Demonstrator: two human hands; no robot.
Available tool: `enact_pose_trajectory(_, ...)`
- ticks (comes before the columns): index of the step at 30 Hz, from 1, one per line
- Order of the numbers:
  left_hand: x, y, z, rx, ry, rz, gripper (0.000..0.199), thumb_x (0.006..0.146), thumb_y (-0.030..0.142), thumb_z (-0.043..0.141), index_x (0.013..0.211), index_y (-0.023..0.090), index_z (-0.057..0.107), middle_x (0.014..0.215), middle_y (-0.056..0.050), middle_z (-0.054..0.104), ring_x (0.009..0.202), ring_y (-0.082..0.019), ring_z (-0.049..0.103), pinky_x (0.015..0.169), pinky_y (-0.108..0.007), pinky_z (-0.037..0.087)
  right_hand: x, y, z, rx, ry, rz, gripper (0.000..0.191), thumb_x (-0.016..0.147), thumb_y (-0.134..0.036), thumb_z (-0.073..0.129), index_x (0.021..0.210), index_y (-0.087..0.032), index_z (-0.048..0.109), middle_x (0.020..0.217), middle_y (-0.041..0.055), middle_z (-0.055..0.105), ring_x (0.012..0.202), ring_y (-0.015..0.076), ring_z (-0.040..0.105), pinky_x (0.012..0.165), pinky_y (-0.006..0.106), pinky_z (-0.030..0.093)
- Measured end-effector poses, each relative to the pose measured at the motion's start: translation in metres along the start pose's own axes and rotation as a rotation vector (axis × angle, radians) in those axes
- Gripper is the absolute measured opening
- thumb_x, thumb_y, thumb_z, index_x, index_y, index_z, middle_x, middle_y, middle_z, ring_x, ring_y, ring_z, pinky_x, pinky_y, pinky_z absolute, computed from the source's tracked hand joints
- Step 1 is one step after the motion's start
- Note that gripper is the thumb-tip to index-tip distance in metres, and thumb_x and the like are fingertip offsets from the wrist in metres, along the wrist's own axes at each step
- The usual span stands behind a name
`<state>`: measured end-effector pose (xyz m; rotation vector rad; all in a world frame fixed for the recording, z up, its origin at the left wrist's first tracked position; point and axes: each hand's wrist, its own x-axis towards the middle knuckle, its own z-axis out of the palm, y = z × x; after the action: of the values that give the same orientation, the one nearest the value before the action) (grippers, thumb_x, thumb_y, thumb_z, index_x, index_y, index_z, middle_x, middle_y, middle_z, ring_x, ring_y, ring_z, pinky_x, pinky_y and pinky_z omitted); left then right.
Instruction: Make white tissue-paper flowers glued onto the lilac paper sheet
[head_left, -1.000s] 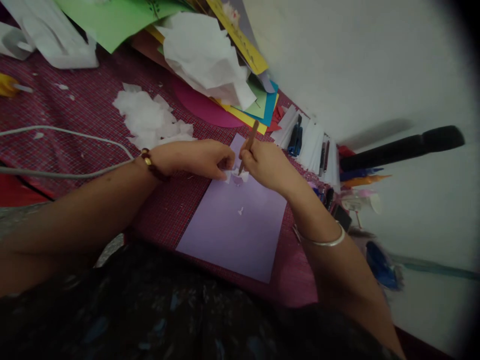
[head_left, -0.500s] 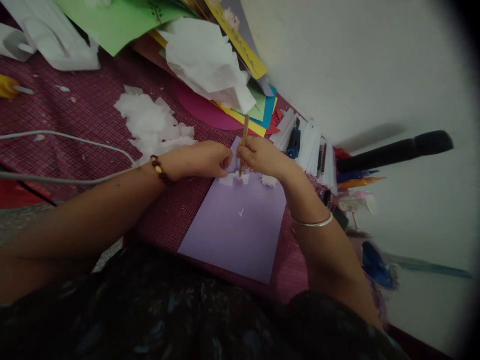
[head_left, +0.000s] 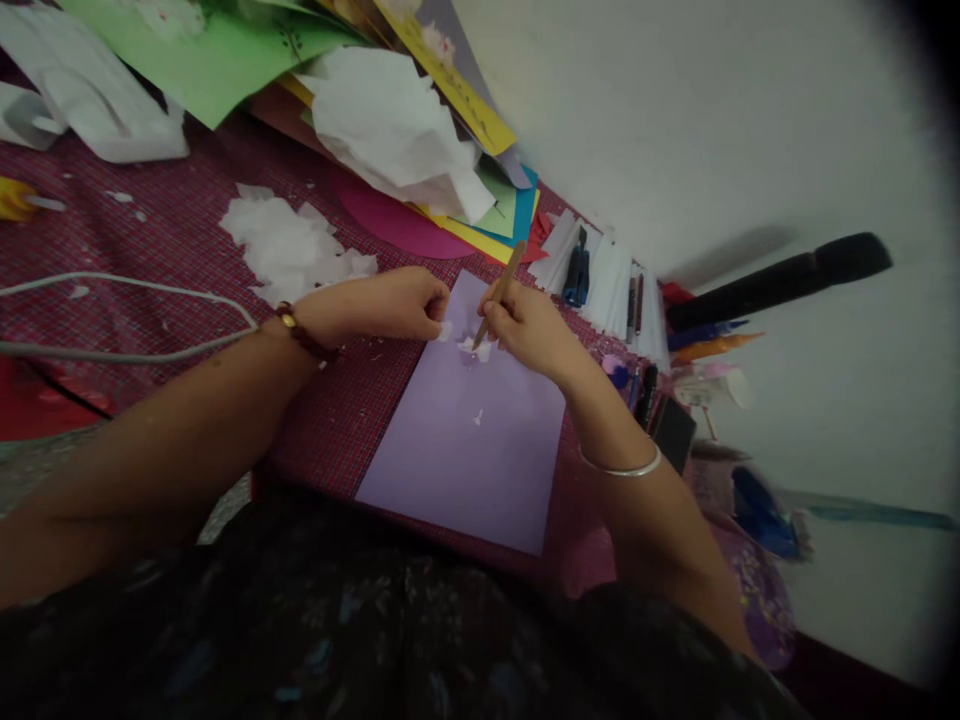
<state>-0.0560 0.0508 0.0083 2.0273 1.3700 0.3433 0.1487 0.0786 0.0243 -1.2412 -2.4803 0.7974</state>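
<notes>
A purple sheet of paper (head_left: 465, 460) lies in front of me on the tablecloth. My right hand (head_left: 529, 325) is closed around a tan wooden stick (head_left: 510, 272), held like a pencil and tilted. Its lower tip touches white tissue paper bits (head_left: 474, 348) on the sheet's upper part. At the sheet's left edge, my left hand (head_left: 412, 303) is curled, with a small piece of tissue paper (head_left: 445, 331) at its fingertips. Another white scrap (head_left: 478, 418) lies lower on the sheet.
Torn white tissue (head_left: 289, 240) is piled to the left on the checked tablecloth (head_left: 180, 215). Crumpled white paper (head_left: 397, 125) rests on coloured sheets behind. A blue cutter (head_left: 576, 272) and glue sticks (head_left: 609, 285) lie by the wall. A white cable (head_left: 150, 352) runs near my left forearm.
My left hand has drawn slightly away from the stick with the tissue piece. The stick now leans further right, and the white clump beside my right hand is no longer visible.
</notes>
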Motion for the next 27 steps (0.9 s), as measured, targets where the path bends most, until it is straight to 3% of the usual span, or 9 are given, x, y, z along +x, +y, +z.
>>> enact_pose_trajectory(4, -0.003, -0.003, -0.012, -0.068, 0.087, -0.038, 0.009, 0.066, 0.019, 0.058, 0.061, 0.018, 0.051, 0.052, 0.002, 0.048, 0.048, -0.011, 0.042, 0.049, -0.026, 0.028, 0.002, 0.000, 0.000, 0.012, 0.000, 0.018, 0.009, 0.088, -0.015, 0.047, 0.083, -0.018, 0.054, 0.068, 0.0007, 0.058, 0.062, 0.0142, 0.052, 0.059, 0.027, 0.036)
enact_pose_trajectory(14, 0.002, -0.004, -0.006, -0.395, 0.035, 0.008, 0.013, 0.063, 0.012, 0.056, 0.076, 0.016, 0.056, 0.066, 0.001, 0.061, 0.059, -0.011, 0.054, 0.055, -0.022, 0.037, 0.001, -0.004, -0.004, 0.059, 0.070, -0.004, 0.013, 0.086, -0.011, 0.047, 0.081, -0.018, 0.057, 0.066, 0.0002, 0.057, 0.063, 0.0137, 0.053, 0.059, 0.027, 0.037)
enact_pose_trajectory(17, 0.004, -0.008, -0.005, -0.280, 0.073, 0.032, 0.012, 0.072, 0.021, 0.056, 0.081, 0.014, 0.060, 0.070, -0.002, 0.063, 0.062, -0.013, 0.054, 0.057, -0.023, 0.037, 0.000, -0.004, -0.003, 0.066, 0.066, -0.008, 0.013, 0.087, -0.011, 0.048, 0.079, -0.017, 0.057, 0.066, 0.0003, 0.057, 0.063, 0.0139, 0.054, 0.060, 0.027, 0.038)
enact_pose_trajectory(21, -0.001, -0.007, -0.006, 0.019, -0.033, 0.095, 0.028, 0.079, 0.042, 0.061, 0.080, 0.014, 0.064, 0.067, -0.001, 0.059, 0.060, -0.013, 0.050, 0.058, -0.025, 0.036, 0.000, -0.004, -0.005, 0.077, 0.087, -0.018, 0.013, 0.087, -0.013, 0.051, 0.077, -0.018, 0.057, 0.067, 0.0005, 0.058, 0.067, 0.0148, 0.056, 0.062, 0.027, 0.040)
enact_pose_trajectory(27, -0.019, 0.007, -0.001, 0.424, -0.084, 0.381, 0.012, 0.076, 0.020, 0.059, 0.086, 0.016, 0.065, 0.085, -0.006, 0.061, 0.081, -0.020, 0.055, 0.072, -0.030, 0.039, -0.002, -0.003, -0.012, 0.202, 0.182, 0.008, 0.010, 0.092, -0.018, 0.054, 0.083, -0.018, 0.057, 0.066, -0.0006, 0.056, 0.067, 0.0137, 0.057, 0.061, 0.026, 0.043)
